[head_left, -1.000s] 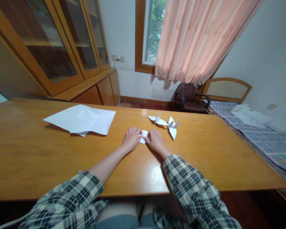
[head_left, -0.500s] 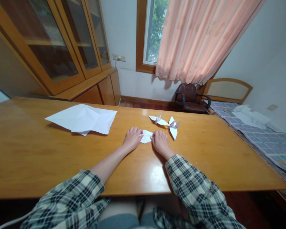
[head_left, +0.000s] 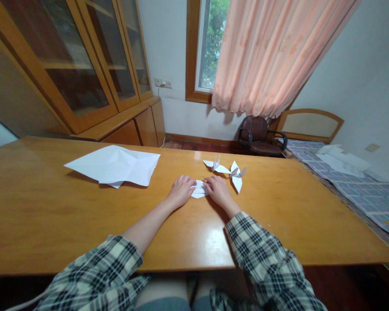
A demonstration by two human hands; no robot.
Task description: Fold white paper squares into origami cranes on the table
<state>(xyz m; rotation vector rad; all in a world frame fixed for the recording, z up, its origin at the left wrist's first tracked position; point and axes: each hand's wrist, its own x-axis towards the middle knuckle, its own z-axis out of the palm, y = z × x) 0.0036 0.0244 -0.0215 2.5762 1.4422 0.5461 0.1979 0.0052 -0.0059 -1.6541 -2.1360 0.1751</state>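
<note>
A small folded paper (head_left: 199,189) is pressed flat on the wooden tabletop (head_left: 52,216) between the left hand (head_left: 180,191) and the right hand (head_left: 218,189). Two paper cranes (head_left: 228,169) are seen just beyond the right hand, and a large creased sheet (head_left: 116,165) is spread further left.

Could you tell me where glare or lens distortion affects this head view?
Head view: window light leaves a bright glare patch on the wooden table below the right hand; wide-angle distortion bends the cabinet and table edges; the small folded paper stays readable.
</note>
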